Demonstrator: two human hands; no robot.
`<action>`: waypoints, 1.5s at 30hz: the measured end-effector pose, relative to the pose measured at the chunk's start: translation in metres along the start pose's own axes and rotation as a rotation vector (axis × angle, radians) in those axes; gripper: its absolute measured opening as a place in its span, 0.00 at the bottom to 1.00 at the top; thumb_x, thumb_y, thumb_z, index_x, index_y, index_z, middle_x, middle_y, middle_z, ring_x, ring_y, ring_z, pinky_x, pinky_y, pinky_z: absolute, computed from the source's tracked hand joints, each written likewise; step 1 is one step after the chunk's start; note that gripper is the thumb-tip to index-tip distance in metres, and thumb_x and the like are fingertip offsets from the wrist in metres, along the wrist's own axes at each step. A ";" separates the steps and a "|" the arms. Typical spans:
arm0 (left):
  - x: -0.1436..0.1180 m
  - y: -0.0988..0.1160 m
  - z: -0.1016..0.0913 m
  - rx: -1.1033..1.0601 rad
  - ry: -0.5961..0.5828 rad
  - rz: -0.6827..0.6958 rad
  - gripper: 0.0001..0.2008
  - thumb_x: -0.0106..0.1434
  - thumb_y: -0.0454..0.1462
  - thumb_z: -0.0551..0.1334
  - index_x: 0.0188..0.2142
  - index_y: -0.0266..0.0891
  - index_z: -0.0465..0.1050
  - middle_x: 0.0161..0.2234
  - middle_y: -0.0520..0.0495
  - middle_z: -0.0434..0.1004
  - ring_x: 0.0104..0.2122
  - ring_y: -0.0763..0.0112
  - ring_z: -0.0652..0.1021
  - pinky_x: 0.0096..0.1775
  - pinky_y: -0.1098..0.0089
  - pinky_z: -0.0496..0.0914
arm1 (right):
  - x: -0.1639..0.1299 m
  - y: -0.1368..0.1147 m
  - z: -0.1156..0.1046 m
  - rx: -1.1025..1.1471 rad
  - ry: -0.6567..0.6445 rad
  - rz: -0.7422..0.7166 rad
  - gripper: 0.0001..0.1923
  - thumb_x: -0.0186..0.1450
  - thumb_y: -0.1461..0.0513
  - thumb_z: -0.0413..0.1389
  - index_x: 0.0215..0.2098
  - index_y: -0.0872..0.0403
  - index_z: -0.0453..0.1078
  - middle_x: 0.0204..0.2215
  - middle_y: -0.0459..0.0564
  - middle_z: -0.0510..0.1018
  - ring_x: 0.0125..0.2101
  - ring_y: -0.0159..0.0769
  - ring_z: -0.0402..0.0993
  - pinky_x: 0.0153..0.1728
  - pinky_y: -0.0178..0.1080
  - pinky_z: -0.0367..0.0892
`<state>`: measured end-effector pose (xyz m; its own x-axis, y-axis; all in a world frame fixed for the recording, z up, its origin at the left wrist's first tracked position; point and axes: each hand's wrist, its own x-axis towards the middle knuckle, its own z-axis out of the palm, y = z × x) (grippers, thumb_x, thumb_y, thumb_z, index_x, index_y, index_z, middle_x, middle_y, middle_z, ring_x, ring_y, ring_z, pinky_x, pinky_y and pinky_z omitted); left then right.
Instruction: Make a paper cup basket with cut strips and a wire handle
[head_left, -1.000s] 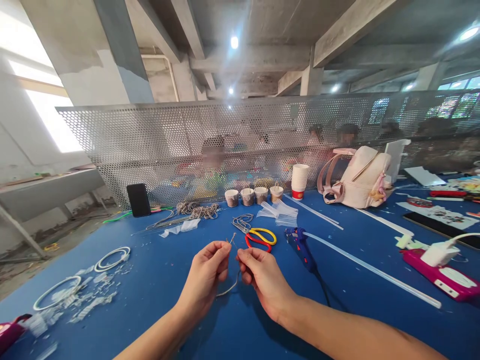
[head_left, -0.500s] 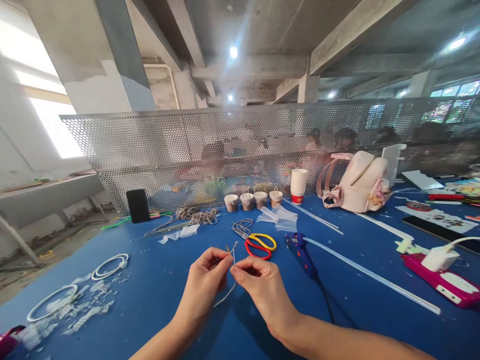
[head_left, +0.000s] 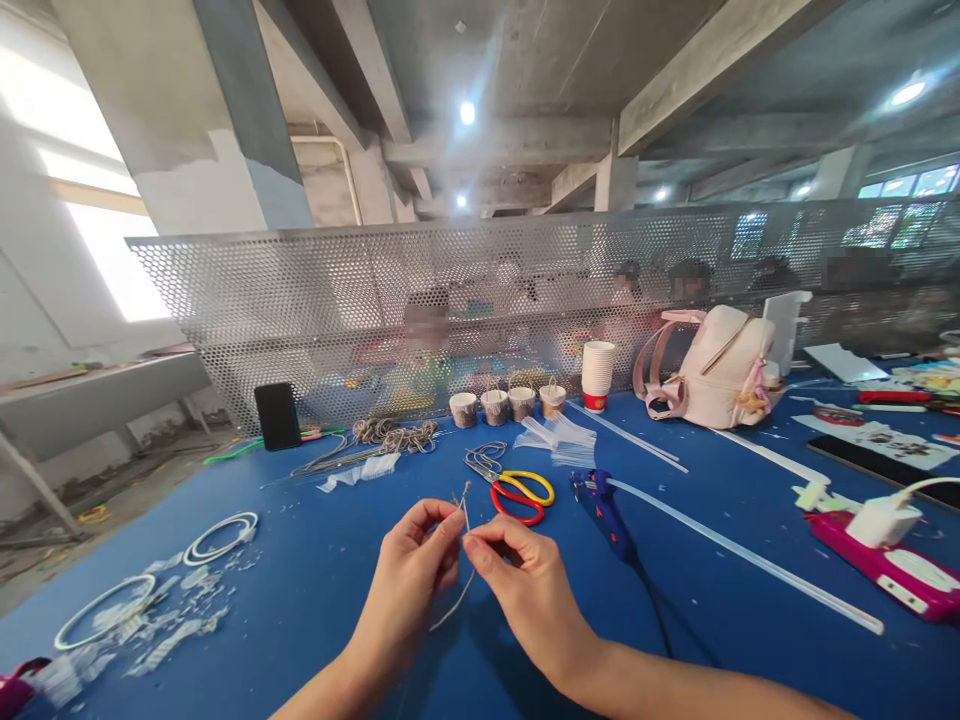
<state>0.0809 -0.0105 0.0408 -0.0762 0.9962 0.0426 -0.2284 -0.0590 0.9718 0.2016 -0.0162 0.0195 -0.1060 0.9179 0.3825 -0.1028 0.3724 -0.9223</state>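
A thin grey cord [head_left: 454,604] runs between my two hands, its short ends poking up above the fingertips and a longer tail hanging below. My left hand [head_left: 420,550] pinches it between thumb and forefinger. Close beside, my right hand [head_left: 517,570] also pinches the cord, the fingertips of both hands nearly meeting. Whether the cord is knotted there is too small to tell. Just beyond my hands lie scissors [head_left: 525,490] with one red and one yellow handle loop. A blue glue gun [head_left: 606,512] with a clear glue stick in it rests to the right.
Behind stand several cord-wrapped cups [head_left: 495,407], stacked paper cups [head_left: 598,377] and a pink backpack [head_left: 724,370]. A cord bundle [head_left: 394,436] and a phone [head_left: 277,416] are at back left. White cable coils [head_left: 221,540] and plastic scraps lie left; a magenta power strip [head_left: 889,565] sits right.
Both hands stay pinched on the cord at almost the same spot. The cord's upper end has shifted slightly left. The whole view has moved a little.
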 end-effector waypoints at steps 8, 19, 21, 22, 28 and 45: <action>0.001 -0.001 0.000 0.013 -0.021 0.016 0.17 0.48 0.47 0.69 0.26 0.36 0.68 0.15 0.59 0.60 0.15 0.84 0.58 0.17 0.79 0.52 | 0.002 0.004 0.000 0.042 -0.009 0.105 0.14 0.61 0.53 0.56 0.25 0.54 0.72 0.20 0.43 0.69 0.22 0.29 0.57 0.24 0.33 0.55; 0.000 0.001 0.002 -0.018 -0.052 0.001 0.18 0.48 0.47 0.70 0.25 0.36 0.67 0.15 0.58 0.61 0.14 0.84 0.59 0.17 0.79 0.51 | 0.003 0.008 0.001 0.110 0.009 0.161 0.15 0.59 0.52 0.57 0.24 0.54 0.73 0.18 0.42 0.68 0.22 0.29 0.57 0.23 0.33 0.54; 0.000 0.001 0.002 -0.022 -0.055 0.001 0.18 0.48 0.46 0.70 0.25 0.36 0.67 0.15 0.58 0.61 0.14 0.84 0.59 0.17 0.79 0.51 | 0.004 0.008 0.001 0.112 0.007 0.165 0.14 0.59 0.52 0.57 0.24 0.54 0.73 0.18 0.42 0.67 0.21 0.29 0.56 0.22 0.33 0.53; -0.001 0.001 0.002 -0.024 -0.056 -0.002 0.18 0.48 0.46 0.70 0.25 0.36 0.67 0.15 0.58 0.61 0.14 0.84 0.59 0.17 0.79 0.51 | 0.004 0.009 0.001 0.113 0.005 0.166 0.14 0.59 0.52 0.57 0.24 0.54 0.72 0.17 0.42 0.66 0.21 0.29 0.56 0.22 0.33 0.53; -0.002 0.002 0.002 -0.031 -0.062 -0.012 0.18 0.49 0.47 0.69 0.24 0.36 0.67 0.15 0.59 0.61 0.14 0.85 0.59 0.17 0.79 0.52 | 0.004 0.010 0.001 0.116 0.001 0.178 0.14 0.60 0.53 0.56 0.24 0.55 0.71 0.17 0.42 0.65 0.21 0.29 0.55 0.22 0.33 0.52; 0.003 -0.004 -0.002 -0.081 -0.059 -0.043 0.18 0.49 0.47 0.69 0.26 0.36 0.67 0.18 0.59 0.58 0.15 0.86 0.53 0.15 0.82 0.48 | 0.007 0.011 -0.001 0.099 0.006 0.184 0.16 0.59 0.52 0.56 0.24 0.56 0.69 0.17 0.41 0.63 0.21 0.28 0.55 0.22 0.32 0.53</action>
<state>0.0800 -0.0074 0.0364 -0.0082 0.9998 0.0169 -0.3077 -0.0186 0.9513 0.2003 -0.0059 0.0118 -0.1259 0.9702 0.2072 -0.1789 0.1833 -0.9667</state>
